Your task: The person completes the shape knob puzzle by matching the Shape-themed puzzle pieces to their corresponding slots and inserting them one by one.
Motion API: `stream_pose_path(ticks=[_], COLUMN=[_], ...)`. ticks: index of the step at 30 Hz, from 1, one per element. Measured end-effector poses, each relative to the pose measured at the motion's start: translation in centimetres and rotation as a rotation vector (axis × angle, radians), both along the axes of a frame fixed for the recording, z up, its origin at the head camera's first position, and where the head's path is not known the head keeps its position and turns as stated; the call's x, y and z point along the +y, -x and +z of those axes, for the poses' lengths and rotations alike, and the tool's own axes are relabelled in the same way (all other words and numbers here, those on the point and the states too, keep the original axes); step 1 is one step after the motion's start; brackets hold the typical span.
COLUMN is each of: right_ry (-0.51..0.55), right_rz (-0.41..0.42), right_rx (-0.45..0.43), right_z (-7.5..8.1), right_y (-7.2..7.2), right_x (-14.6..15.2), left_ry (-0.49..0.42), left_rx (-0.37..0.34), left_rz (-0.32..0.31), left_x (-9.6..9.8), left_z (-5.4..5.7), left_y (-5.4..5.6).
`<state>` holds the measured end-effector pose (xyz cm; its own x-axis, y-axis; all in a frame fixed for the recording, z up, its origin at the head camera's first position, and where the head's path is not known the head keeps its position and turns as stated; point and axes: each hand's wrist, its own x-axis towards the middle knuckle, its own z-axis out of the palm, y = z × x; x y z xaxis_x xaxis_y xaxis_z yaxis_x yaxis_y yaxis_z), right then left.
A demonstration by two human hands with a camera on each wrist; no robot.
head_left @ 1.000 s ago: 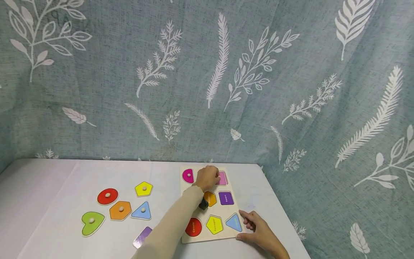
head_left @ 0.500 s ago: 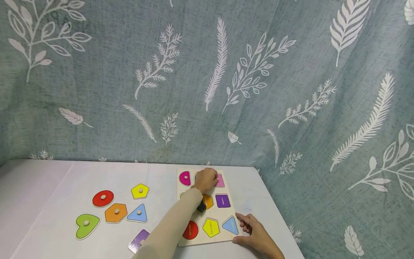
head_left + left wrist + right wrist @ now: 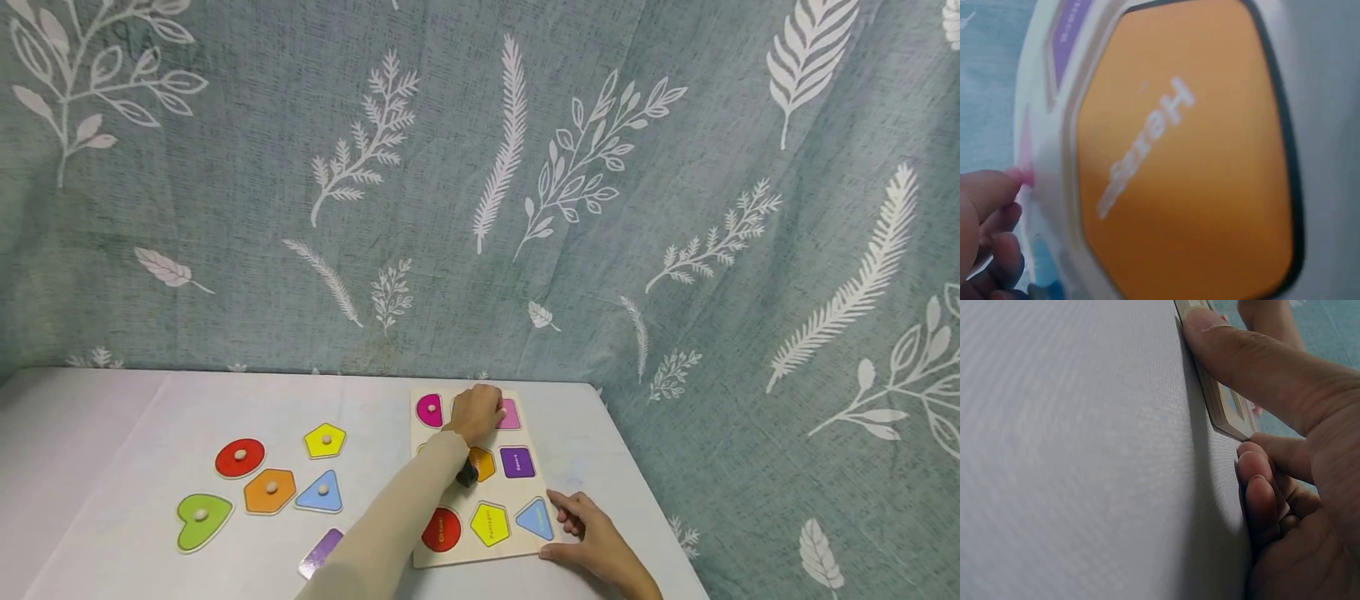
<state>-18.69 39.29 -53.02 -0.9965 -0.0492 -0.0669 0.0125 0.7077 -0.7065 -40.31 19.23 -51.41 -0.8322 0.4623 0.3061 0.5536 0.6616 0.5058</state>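
Observation:
My left hand [image 3: 477,414] reaches over a wooden shape puzzle board [image 3: 517,546] to its far right corner. There its thumb and a finger pinch the knob of a pink four-sided puzzle piece [image 3: 511,414], which lies at its place in the board. The left wrist view shows the fingertips on the pink knob [image 3: 1021,177], beyond the orange hexagon recess [image 3: 1185,150]. With thumb on the near edge and forefinger at the side, my right hand [image 3: 600,550] grips the board's near right corner. A magenta half-circle piece [image 3: 424,408] sits at the far left corner.
Loose knobbed pieces lie left of the board: a red oval [image 3: 228,463], yellow pentagon [image 3: 317,446], orange hexagon [image 3: 258,500], blue triangle [image 3: 330,502], green heart [image 3: 193,533] and a purple piece [image 3: 321,554], partly behind the left sleeve [image 3: 405,508]. A patterned curtain [image 3: 450,183] hangs behind the table.
The head view has shifted slightly. Both hands stay nearly in place, and the pink piece lines up more evenly with its outline than a second ago.

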Motion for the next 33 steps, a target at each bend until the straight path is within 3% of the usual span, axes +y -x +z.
stream_pose_path(ticks=[6, 11, 15, 22, 33], right_ry=[-0.010, -0.026, -0.017, -0.029, -0.064], right_rz=[-0.023, -0.051, -0.035, -0.046, -0.069], right_rx=[-0.029, -0.051, -0.041, -0.039, -0.062], right_z=[0.0, 0.1, 0.4, 0.5, 0.5], right_y=[-0.1, -0.4, -0.5, -0.7, -0.7], right_x=[-0.5, -0.7, -0.8, -0.9, -1.3], left_ry=[-0.068, -0.099, -0.098, -0.103, -0.071], left_rx=[-0.047, -0.025, -0.022, 0.006, 0.054], left_rz=[-0.033, -0.103, -0.123, -0.141, -0.142], left_x=[-1.5, -2.4, -3.5, -7.0, -12.9], left_z=[1.4, 2.6, 3.7, 5.5, 7.0], left_y=[-0.5, -1.1, -1.9, -3.6, -5.6])
